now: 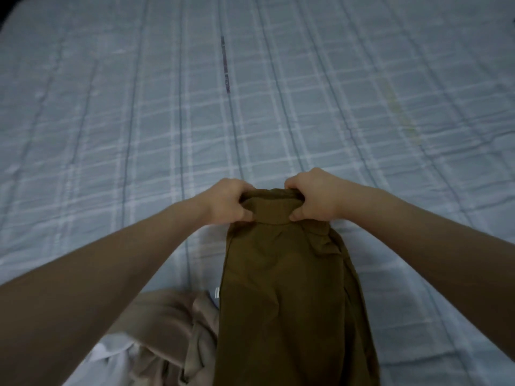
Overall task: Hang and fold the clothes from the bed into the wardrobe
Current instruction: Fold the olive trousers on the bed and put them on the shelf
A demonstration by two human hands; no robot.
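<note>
left hand [227, 201] + right hand [313, 196]: clamped on olive-brown cloth garment [284, 288] top edge | risk: hem likely drags beige crumpled garment [167, 324] along

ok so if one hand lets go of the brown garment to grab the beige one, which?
Left, probably. The beige garment lies on the bed beside and below the left hand. The right hand would have to cross the brown garment; its grip can stay.
</note>
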